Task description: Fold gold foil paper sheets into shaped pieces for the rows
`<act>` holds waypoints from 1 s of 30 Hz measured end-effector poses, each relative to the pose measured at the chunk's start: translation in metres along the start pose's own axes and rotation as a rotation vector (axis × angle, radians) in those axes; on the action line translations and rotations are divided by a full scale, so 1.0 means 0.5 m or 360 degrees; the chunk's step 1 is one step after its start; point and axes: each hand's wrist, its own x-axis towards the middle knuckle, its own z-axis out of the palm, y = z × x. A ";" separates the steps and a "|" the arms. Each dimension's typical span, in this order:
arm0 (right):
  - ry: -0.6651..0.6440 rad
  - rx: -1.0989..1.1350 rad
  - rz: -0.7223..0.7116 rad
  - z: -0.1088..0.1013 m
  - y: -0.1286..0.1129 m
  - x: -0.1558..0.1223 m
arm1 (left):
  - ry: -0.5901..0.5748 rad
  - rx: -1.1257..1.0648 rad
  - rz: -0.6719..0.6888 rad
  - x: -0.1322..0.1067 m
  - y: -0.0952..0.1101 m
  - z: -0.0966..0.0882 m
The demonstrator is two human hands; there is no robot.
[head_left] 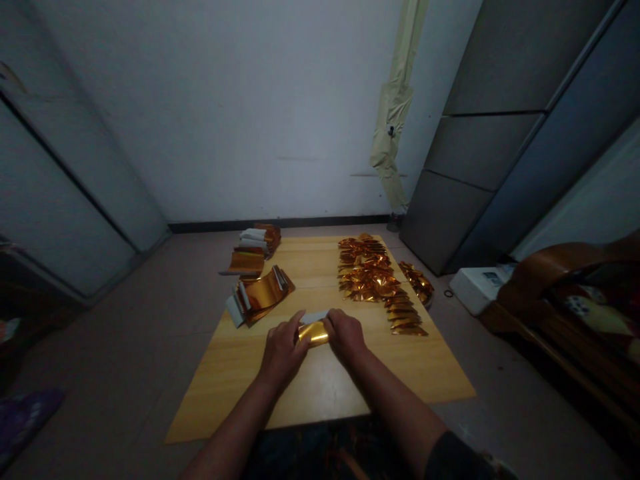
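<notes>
Holding gold foil [314,333] between left hand [283,352] and right hand [345,335], both grips closed on it.

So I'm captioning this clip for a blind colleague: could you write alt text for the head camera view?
Seen from head height, a left hand and a right hand hold a strip of gold foil paper on a pale wooden board. Folded gold foil bundles lie ahead to the left, and a heap of small gold foil pieces lies ahead to the right.

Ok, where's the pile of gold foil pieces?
In the head view, the gold foil pile sits on the right of the wooden board, past the right hand, beside a smaller foil heap.
</notes>
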 end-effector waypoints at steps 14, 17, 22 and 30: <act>-0.0244 -0.0224 0.0302 -0.013 -0.015 0.042 | -0.0009 0.0285 -0.0096 0.014 0.031 0.020; -0.0270 -0.0223 0.0335 -0.020 -0.015 0.049 | -0.0061 0.0449 -0.0024 0.010 0.036 0.020; -0.0277 -0.0299 0.0317 -0.024 -0.016 0.053 | -0.0097 0.0546 -0.0004 0.008 0.044 0.017; -0.0213 -0.0433 0.0094 -0.022 -0.017 0.043 | -0.0110 0.0510 0.0014 0.002 0.049 0.015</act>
